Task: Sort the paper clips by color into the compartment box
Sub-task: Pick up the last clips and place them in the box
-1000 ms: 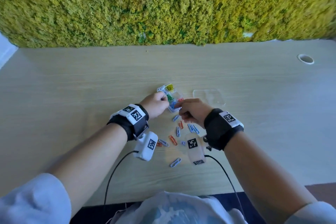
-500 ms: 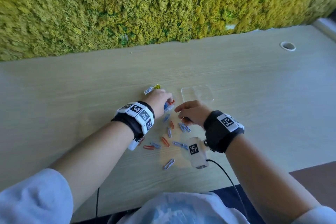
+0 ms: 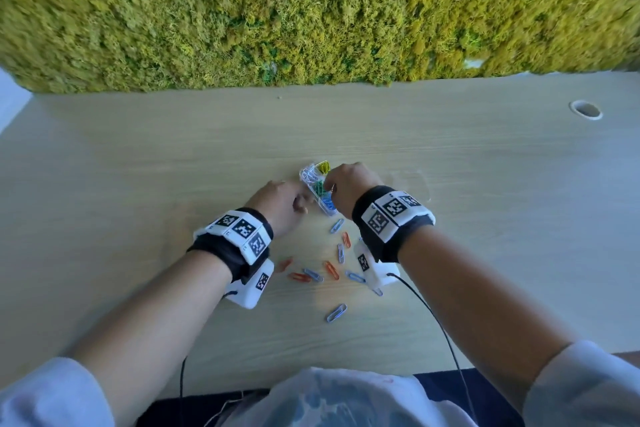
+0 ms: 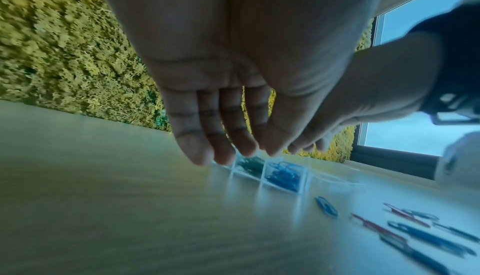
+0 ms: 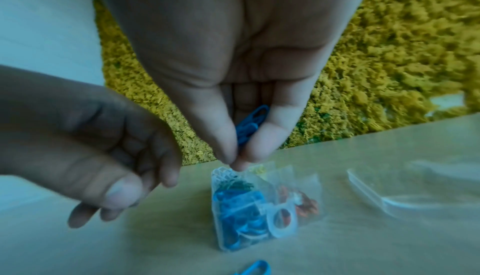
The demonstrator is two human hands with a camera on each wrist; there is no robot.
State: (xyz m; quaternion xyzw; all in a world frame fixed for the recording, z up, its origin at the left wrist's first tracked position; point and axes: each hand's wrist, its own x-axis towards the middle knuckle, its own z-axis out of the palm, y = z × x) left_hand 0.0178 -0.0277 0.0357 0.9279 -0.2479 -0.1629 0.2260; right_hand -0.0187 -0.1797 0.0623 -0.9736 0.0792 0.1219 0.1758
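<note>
Left hand [image 3: 280, 204] hovered just left of compartment box [image 3: 317, 189], fingers relaxed, grasping nothing. Box on table [image 3: 138, 166], yellow, green, blue clips already sorted inside. Right hand [image 3: 349, 184] above box, thumb and fingers pinching blue paper clips [image 5: 250, 124]. Step judged: depositing blues. Next: drop them into the blue compartment [image 5: 233, 203], then fetch loose clips [image 3: 332, 270] nearer body.

Blue clip [image 5: 250, 123] — moss wall [image 3: 311, 10] (yellow-green)

1. The head view was bright, with daylight on the table [image 3: 485, 184].
2. The moss wall [image 3: 311, 10] looked smeared and bent near the edges.
3. Both wrist views were dim, bluish and blurry.
4. A window [image 4: 415, 131] glowed bright.
</note>
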